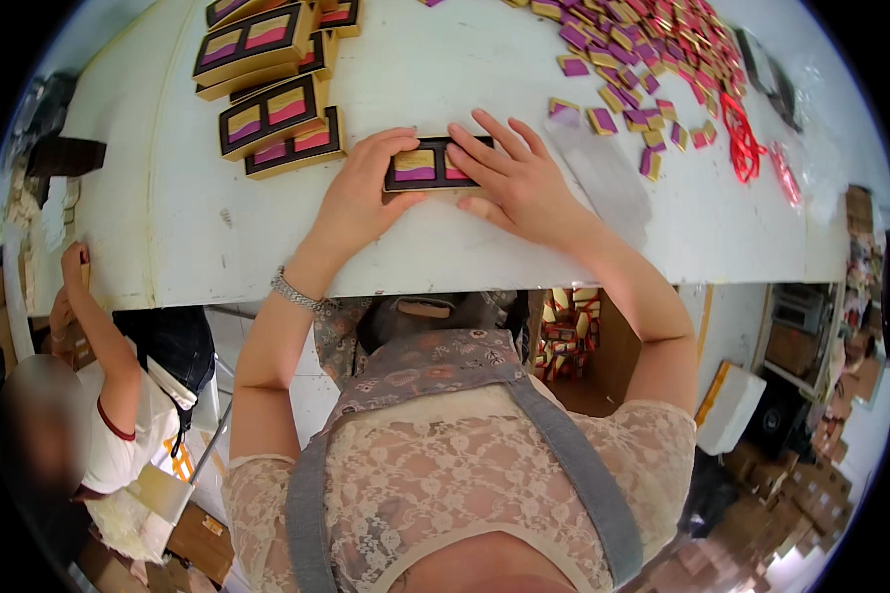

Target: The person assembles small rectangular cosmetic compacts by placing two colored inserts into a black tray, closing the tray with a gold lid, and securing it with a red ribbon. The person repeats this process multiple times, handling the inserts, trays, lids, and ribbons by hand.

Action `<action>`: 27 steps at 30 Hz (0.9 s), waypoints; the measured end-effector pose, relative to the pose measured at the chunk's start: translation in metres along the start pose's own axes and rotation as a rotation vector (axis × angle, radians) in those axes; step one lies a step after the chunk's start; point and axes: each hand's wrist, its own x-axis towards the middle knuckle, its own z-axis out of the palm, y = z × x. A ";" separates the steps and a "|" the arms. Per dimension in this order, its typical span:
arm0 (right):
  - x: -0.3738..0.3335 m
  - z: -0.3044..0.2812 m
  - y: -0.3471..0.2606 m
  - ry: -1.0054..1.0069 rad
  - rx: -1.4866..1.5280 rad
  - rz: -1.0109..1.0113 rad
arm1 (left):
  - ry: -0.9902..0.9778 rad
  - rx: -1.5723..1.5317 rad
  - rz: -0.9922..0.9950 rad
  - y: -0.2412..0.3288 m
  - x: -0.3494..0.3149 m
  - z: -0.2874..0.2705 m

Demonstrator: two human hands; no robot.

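On the white table in front of me lies a small dark box (427, 186) with gold edges and two compartments. A gold and purple packet (414, 166) sits in its left compartment. In the right one is a gold and pink packet (454, 172), partly hidden by fingers. My left hand (373, 180) grips the left end of the box, thumb at the near edge and fingers at the far edge. My right hand (520, 184) has its fingers spread, with some of them resting over the right compartment and the thumb near the box's front edge.
Filled boxes of the same kind (272, 119) are stacked at the back left. Many loose small packets (613, 59) lie at the back right, beside a tangled red ribbon (742, 143) and a clear plastic sheet (598, 168). A carton of packets (603, 366) stands below the table. Another person (119, 425) sits at left.
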 end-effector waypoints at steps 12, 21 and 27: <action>-0.088 -0.045 0.032 0.106 0.253 1.300 | 0.349 0.415 0.208 0.034 -0.034 0.012; -0.038 -0.061 -0.031 0.455 0.759 0.966 | 0.448 -0.662 -0.093 0.086 -0.040 0.062; -0.030 -0.054 -0.131 0.395 0.639 0.586 | 0.303 -1.270 -0.113 0.088 -0.050 0.030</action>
